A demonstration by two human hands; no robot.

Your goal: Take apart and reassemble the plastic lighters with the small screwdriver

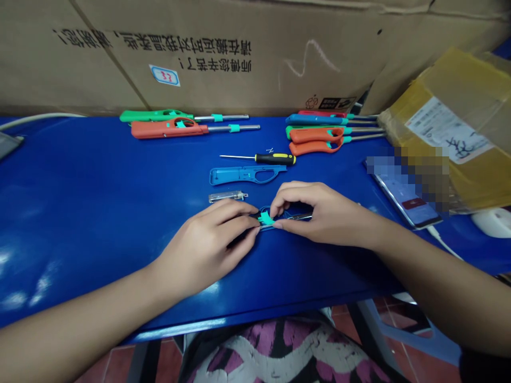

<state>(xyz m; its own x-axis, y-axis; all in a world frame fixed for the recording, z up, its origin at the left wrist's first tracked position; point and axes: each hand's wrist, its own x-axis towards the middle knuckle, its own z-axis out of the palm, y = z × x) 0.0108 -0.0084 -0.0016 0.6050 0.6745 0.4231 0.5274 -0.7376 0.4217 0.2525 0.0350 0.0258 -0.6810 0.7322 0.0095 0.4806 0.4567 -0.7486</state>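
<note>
A taken-apart stick lighter lies between my hands, with a metal rod (300, 216) on its right and a teal trigger (265, 217) in its middle. My left hand (213, 234) closes its fingertips on the lighter's left part, hiding most of it. With thumb and fingertips, my right hand (333, 213) pinches at the trigger's right side. Just above my left hand rests a clear fuel tank (225, 197). Beyond that lies a blue handle half (246, 174), its hollow side up. A black and yellow screwdriver (275, 158) lies behind it, beside small screws (270, 150).
A green lighter (157, 115) and an orange-red lighter (167, 129) lie at back left. Several more lighters (317, 135) are grouped at back right. A large cardboard box (223, 90) walls the back. On the right are a phone (403, 191) with a cable and a yellow-taped parcel (459, 127).
</note>
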